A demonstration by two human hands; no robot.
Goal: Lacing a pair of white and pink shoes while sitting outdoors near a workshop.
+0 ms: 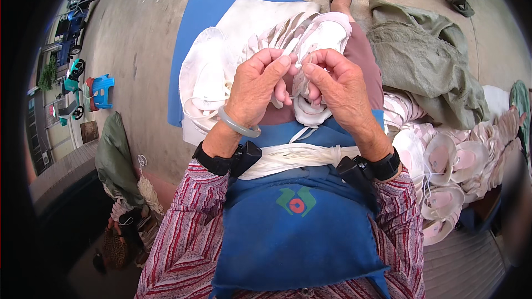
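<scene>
A thin white shoelace (291,47) runs between my two hands, over my lap. My left hand (257,80) is closed, with thumb and index finger pinched on the lace. Close beside it, my right hand (335,80) also pinches the lace, its fingers curled; the exact grip is partly hidden. Under and beyond my hands lies a white shoe upper (327,36), its lower end near my right fingers. A row of stacked shoe uppers (260,41) stands left of it. Another white upper (208,72) with a loose lace lies left of my left hand.
A bundle of white laces (293,160) stretches across my blue apron (299,238). To the right are a pile of shoe uppers (438,160) and a crumpled green sack (421,50). A blue sheet (185,50) lies ahead; a blue stool (102,92) stands far left.
</scene>
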